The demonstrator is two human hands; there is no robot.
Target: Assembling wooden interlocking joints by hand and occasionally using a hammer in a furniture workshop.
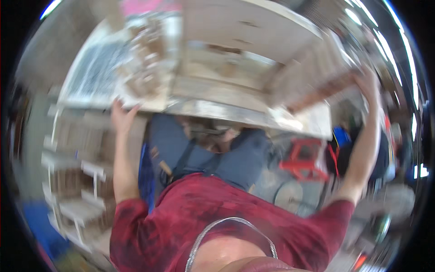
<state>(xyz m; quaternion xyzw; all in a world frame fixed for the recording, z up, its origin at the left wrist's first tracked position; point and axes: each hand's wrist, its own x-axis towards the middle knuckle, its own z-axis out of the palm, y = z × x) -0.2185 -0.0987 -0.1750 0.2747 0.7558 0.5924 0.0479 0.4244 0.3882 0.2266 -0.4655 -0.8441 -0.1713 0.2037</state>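
Note:
Motion blurs much of the head view. My left hand (122,117) is at the front edge of a white-topped table (156,105), thumb and fingers apart, holding nothing. Close beyond it lies a loose pile of small brown wooden pieces (145,59). On the right, my right hand (368,84) grips the outer end of a brown, striped wooden stack (317,75) with a darker front edge. The stack sits tilted above the table's right part; blur hides its separate pieces and my fingertips.
A large pale box-like panel (253,27) stands at the table's back. Racks of brown wooden pieces (68,181) are at my left. Below the table on the right are a red stool (304,158) and a round disc (289,197). A blue bin (45,226) is at lower left.

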